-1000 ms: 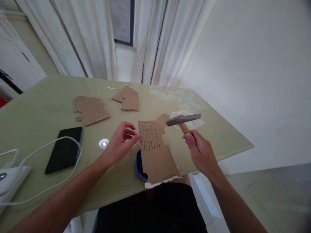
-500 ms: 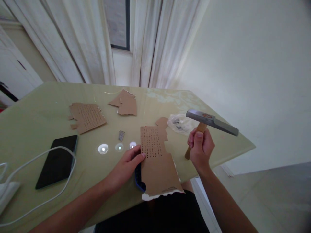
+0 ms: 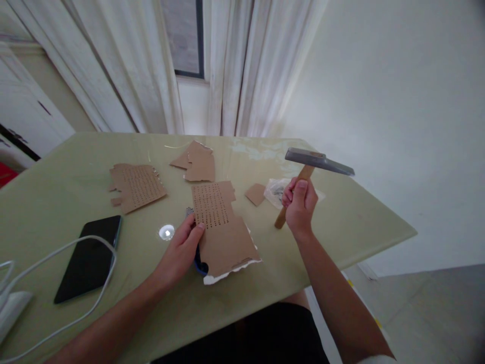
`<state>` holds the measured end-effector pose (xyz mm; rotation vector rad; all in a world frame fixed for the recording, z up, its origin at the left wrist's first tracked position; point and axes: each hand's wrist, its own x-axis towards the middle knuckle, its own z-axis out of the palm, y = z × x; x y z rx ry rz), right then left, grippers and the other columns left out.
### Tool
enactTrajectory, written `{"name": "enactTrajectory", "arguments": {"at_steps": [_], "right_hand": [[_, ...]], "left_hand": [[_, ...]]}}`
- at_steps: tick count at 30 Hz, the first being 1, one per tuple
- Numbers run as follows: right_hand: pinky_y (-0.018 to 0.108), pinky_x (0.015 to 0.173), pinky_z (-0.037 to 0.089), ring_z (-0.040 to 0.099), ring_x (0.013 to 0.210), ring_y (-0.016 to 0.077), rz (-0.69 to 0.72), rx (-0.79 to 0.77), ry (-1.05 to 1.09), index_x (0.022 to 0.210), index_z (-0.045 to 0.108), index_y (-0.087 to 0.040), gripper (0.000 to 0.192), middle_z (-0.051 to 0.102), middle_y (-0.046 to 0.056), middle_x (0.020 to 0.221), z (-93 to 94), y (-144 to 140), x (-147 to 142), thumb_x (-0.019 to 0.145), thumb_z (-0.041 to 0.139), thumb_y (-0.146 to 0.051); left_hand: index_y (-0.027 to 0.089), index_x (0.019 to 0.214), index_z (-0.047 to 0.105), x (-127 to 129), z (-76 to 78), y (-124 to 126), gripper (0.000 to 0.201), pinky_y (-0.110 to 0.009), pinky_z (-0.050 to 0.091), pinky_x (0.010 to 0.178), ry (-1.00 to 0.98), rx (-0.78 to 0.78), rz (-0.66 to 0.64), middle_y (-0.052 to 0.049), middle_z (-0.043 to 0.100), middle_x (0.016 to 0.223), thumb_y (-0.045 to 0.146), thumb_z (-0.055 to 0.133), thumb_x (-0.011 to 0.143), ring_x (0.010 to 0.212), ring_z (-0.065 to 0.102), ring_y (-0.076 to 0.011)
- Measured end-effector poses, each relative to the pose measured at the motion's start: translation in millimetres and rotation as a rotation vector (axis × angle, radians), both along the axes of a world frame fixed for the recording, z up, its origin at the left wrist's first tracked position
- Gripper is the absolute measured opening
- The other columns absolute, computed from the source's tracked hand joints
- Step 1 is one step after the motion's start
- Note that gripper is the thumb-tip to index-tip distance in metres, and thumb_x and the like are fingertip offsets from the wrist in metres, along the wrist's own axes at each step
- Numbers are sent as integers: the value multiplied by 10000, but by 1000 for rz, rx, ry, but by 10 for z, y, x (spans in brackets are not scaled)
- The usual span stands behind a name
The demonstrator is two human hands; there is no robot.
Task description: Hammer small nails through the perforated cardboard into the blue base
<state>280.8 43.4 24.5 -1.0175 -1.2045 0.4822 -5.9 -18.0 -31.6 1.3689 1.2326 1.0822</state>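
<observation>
Brown perforated cardboard (image 3: 222, 227), flat near the front edge of the green table (image 3: 68, 197), pinned at its left margin under the fingertips of the left hand (image 3: 181, 252). Blue object (image 3: 198, 259) half hidden beneath. Wooden-handled hammer (image 3: 307, 172) clenched in the right hand (image 3: 299, 205), raised off the table, right of the cardboard. Plastic bag (image 3: 278, 189) just behind; black phone (image 3: 89, 259) far left.

Right hand (image 3: 300, 206) grips hammer (image 3: 307, 172) raised above green table (image 3: 68, 202). Left hand (image 3: 181, 250) presses edge of perforated cardboard (image 3: 220, 227). Phone (image 3: 89, 258) lies left, cable across it.
</observation>
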Motion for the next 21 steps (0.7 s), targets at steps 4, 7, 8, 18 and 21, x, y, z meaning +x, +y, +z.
{"name": "enactTrajectory", "arguments": {"at_steps": [4,7,8,18,21], "right_hand": [[232,436,249,297,471,95,68,-76,-11,861,463,-274,569,347,-103,622,20,123,1,1024,539,-814],[223,431,252,304,470,86,98,-80,15,856,485,-266,561,362,-101,626,16,172,0,1015,589,-793],[220,430,250,303,470,83,109,-73,30,851,491,-263,557,364,-101,624,13,181,0,1013,608,-783],[211,415,226,278,445,71,173,10,115,831,537,-245,523,348,-105,590,-23,132,51,1002,702,-711],[209,400,218,277,433,72,134,24,118,822,535,-246,535,345,-105,582,-33,113,74,984,718,-722]], "left_hand": [[282,1318,712,26,33,-45,368,-468,631,1067,-10,-14,-32,-73,777,1303,500,554,1068,1219,720,-308],[314,1316,739,33,62,-68,373,-506,638,1056,2,-20,-97,-70,787,1276,510,565,1050,1186,720,-326],[320,1316,748,30,68,-68,379,-516,639,1055,4,-19,-115,-73,791,1264,516,572,1043,1182,720,-333],[310,1256,789,46,118,-108,459,-494,641,1001,40,-14,-175,-91,789,1246,637,532,1062,1158,718,-342],[256,1122,800,-95,124,42,590,-487,617,961,109,-5,-119,-106,805,1140,705,420,1082,1056,734,-322]]}}
